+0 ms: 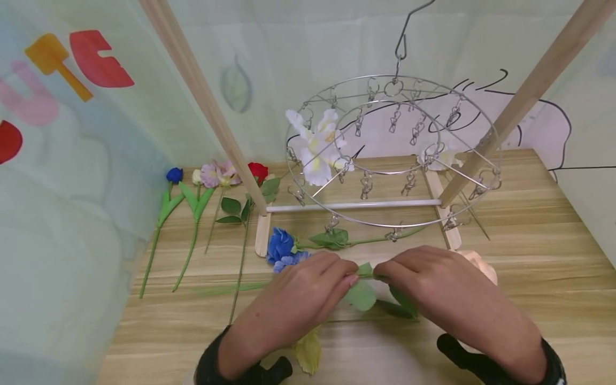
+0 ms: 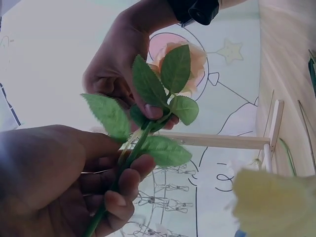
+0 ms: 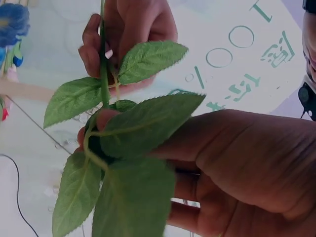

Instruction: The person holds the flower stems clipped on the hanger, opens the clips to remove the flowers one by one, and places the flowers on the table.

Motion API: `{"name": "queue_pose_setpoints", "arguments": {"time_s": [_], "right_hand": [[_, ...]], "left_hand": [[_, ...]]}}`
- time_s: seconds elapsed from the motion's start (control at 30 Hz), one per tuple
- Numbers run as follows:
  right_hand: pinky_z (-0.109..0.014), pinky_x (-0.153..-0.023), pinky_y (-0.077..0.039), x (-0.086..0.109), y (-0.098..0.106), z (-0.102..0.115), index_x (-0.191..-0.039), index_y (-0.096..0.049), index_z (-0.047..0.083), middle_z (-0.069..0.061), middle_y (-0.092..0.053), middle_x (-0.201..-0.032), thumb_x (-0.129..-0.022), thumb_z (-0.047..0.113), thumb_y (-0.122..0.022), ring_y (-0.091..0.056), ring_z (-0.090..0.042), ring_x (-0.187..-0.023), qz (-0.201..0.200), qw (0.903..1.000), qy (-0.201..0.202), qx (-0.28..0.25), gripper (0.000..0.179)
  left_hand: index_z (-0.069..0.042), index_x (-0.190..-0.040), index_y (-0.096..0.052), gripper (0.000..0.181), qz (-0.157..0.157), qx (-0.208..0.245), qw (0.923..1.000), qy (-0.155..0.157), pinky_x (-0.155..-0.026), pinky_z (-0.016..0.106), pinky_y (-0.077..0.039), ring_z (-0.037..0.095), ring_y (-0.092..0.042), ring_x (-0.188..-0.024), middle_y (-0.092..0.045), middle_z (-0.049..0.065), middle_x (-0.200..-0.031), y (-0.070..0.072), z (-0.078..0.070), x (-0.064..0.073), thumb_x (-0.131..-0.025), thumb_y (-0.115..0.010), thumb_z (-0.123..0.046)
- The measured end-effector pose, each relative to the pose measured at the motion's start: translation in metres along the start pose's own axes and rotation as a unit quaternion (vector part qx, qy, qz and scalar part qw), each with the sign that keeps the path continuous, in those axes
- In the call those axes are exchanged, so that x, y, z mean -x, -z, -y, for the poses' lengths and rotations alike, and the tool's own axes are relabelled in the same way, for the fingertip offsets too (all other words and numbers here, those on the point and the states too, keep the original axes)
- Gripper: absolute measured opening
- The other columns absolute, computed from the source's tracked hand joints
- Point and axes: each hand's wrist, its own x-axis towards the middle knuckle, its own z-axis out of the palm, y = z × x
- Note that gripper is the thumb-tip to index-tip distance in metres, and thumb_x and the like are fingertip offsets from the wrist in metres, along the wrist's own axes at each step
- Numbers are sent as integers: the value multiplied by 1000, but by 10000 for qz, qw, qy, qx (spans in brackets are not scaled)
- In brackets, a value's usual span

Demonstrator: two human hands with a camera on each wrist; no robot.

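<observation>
Both hands hold an artificial peach rose (image 2: 197,59) by its green stem (image 1: 250,287). My left hand (image 1: 298,291) grips the stem below the leaves, its fingers curled round it in the left wrist view. Close beside it, my right hand (image 1: 433,283) pinches the stem at the leaf joint between thumb and fingers. Serrated green leaves (image 3: 133,128) spread round the right fingertips and cover part of them. In the head view the peach bloom shows only partly, behind the right hand. A yellow flower (image 1: 308,353) lies below, near the left wrist.
A round wire clip hanger (image 1: 375,223) hangs from a wooden frame (image 1: 212,107) just beyond the hands; a white flower (image 1: 320,160) overlaps its left side. Blue flowers (image 1: 280,246) lie by the frame's foot. Several stemmed flowers, including a red rose (image 1: 258,171), lie at the left.
</observation>
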Motion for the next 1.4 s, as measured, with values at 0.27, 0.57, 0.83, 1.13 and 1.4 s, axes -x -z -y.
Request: {"name": "queue_pose_setpoints", "arguments": {"time_s": [0.27, 0.57, 0.83, 1.13, 1.4], "right_hand": [[-35, -68, -61, 10, 9, -17, -105, -78, 21, 12, -77, -93, -71, 2, -90, -74, -10, -79, -216, 9981, -568, 43, 41], [-29, -56, -50, 28, 20, -35, -98, -77, 26, 15, -76, -88, -73, 5, -91, -68, -7, -70, -26, 9901, -1402, 102, 36], [-28, -51, -44, 41, 30, -46, -99, -79, 28, 9, -80, -93, -72, 9, -94, -71, -14, -69, 83, 9790, -2029, 177, 36], [-29, -61, -49, 56, 39, -58, -95, -80, 23, -1, -79, -102, -68, 1, -94, -74, -26, -84, -138, 9713, -2354, 325, 37], [-21, -74, -41, 61, 44, -68, -87, -80, 15, -13, -76, -103, -59, -12, -94, -70, -35, -93, -609, 9724, -2219, 377, 41]], "left_hand": [[-11, -117, -74, 22, -139, -333, 9992, -185, -89, 26, -62, 11, -72, -105, -75, -1, -111, 2, 2, 0, -111, -59, -26], [-11, -113, -76, 18, -131, -404, 9988, -263, -84, 24, -62, 10, -72, -99, -75, -2, -106, 5, 4, 1, -108, -65, -23], [-13, -111, -77, 16, -40, -322, 9992, -244, -79, 21, -60, 7, -69, -92, -73, -5, -101, 6, 4, 0, -107, -66, -24], [-13, -111, -77, 16, 28, -177, 9996, -225, -78, 21, -59, 6, -70, -91, -73, -5, -99, 6, 4, 0, -107, -66, -24], [-11, -107, -78, 12, -264, 652, 9974, -179, -75, 21, -58, 4, -71, -85, -77, -5, -96, -10, -2, -7, -106, -67, -17]]}}
